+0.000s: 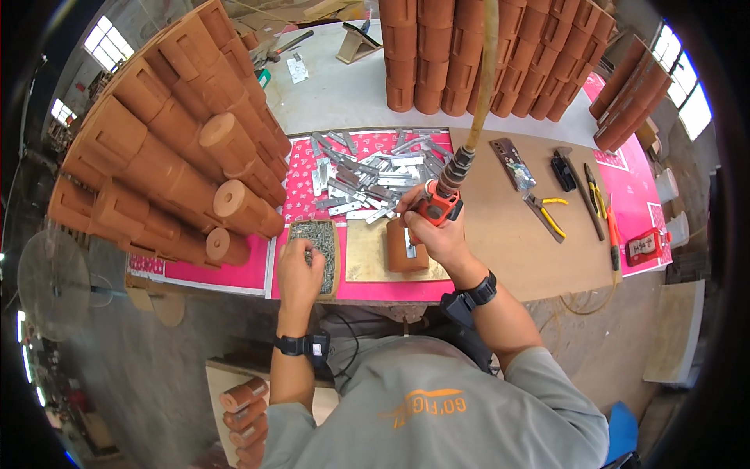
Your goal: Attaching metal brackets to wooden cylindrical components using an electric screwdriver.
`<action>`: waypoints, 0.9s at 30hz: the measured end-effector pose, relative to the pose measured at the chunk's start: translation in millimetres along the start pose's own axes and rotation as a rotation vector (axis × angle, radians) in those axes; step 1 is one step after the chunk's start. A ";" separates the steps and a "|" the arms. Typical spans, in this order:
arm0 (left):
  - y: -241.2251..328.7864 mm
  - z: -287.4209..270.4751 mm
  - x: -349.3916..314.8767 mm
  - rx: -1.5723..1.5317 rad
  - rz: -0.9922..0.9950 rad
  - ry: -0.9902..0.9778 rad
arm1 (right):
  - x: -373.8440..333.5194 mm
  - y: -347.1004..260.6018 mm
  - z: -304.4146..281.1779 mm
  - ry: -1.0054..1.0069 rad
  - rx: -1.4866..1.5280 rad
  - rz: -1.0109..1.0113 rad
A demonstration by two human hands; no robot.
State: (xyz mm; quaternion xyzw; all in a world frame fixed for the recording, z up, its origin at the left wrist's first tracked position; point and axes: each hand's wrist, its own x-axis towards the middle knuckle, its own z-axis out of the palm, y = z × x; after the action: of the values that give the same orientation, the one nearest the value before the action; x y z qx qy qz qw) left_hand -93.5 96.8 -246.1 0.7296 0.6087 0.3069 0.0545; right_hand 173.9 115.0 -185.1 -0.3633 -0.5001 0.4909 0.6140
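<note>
My right hand (440, 234) is wrapped round an orange and black air screwdriver (437, 205) whose hose fitting points up to a tan hose. Its lower end is hidden by the hand, just above a brown clay-coloured cylinder (398, 254). A small metal plate (410, 248) lies in the slot of that cylinder, which rests on a wooden board (361, 262). My left hand (303, 270) dips into an open box of small screws (316, 232); its fingers are curled, and whatever they pinch is hidden.
Loose metal plates (375, 176) are heaped beyond the board. Tall stacks of brown cylinders rise at the left (172, 133) and far side (469, 62). On the right lie a phone-shaped object (512, 164), yellow-handled pliers (547, 215), a hammer (582, 191) and a red box (644, 246).
</note>
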 end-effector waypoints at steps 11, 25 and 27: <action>44.4 25.0 -15.8 -1.295 -0.474 -0.298 | 16.4 -19.1 -3.7 -0.081 -0.123 -0.072; 98.0 53.6 -18.9 -1.236 -0.310 -0.421 | 10.6 -61.5 9.6 -0.001 0.200 -0.047; 98.6 53.8 -18.8 -1.222 -0.303 -0.427 | 9.1 -59.5 9.6 -0.011 0.177 -0.065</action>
State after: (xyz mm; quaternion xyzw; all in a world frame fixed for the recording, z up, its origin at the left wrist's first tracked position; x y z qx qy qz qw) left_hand 17.1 70.4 -252.0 0.5187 0.3968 0.4346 0.6202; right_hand 179.0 108.2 -124.7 -0.2886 -0.4697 0.5147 0.6567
